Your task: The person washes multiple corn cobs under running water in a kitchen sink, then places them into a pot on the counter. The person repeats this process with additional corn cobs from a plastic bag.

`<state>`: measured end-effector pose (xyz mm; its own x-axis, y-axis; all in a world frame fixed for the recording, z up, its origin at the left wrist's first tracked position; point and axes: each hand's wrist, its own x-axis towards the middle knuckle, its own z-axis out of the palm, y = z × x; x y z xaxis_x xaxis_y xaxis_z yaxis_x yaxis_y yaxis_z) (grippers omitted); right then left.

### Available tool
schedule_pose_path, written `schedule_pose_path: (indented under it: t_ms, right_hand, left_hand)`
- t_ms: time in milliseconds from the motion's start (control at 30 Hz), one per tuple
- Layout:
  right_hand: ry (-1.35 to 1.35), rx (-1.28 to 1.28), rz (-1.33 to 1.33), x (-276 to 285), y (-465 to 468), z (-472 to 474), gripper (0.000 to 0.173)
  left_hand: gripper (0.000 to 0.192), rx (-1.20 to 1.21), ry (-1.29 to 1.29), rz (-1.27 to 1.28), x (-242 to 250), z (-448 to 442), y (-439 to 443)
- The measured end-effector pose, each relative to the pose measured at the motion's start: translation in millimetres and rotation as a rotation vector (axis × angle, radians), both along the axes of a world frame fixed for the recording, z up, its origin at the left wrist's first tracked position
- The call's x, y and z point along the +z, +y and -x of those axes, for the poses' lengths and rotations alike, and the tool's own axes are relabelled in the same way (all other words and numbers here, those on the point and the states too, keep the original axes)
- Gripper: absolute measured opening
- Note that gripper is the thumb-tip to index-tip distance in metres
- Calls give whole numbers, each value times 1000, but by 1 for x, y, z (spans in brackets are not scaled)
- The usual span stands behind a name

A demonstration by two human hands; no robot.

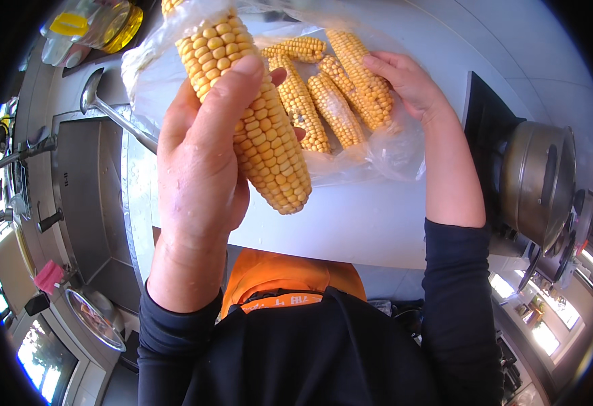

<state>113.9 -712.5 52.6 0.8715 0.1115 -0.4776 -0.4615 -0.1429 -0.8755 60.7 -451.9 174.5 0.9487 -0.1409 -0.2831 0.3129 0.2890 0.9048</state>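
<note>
My left hand [195, 152] grips a yellow corn cob [273, 147] and holds it up close to the camera, thumb across the kernels. Clear plastic film overlaps the cob's upper end. Farther back, my right hand [408, 83] has its thumb on the side of another corn cob [360, 76]; its fingers are partly hidden. Several more cobs, among them a corn cob with a whitish patch [334, 106] and a corn cob with dark spots [301, 106], lie on a spread clear plastic bag [382, 157] on the white countertop [357, 218].
A metal sink [88, 188] with a faucet [22, 155] is at the left, and a ladle [118, 116] lies by its edge. An oil bottle [108, 25] stands at the upper left. To the right, a metal pot [535, 177] sits on a black cooktop [484, 111].
</note>
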Motion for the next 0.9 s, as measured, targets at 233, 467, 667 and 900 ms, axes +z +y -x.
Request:
schedule_pose_path:
  t_ms: [233, 467, 667, 900]
  right_hand:
    - [-305, 102, 754, 9, 17, 18, 43]
    - [-393, 72, 555, 10, 4, 45, 31]
    - [-299, 320, 912, 46, 16, 69, 34]
    - [-638, 524, 1241, 47, 10, 95, 49]
  left_hand:
    - [54, 50, -53, -109, 5, 4, 8]
    - [55, 72, -7, -84, 4, 19, 22]
    - [53, 89, 5, -76, -1, 22, 30]
    - [57, 79, -33, -180, 6, 19, 26]
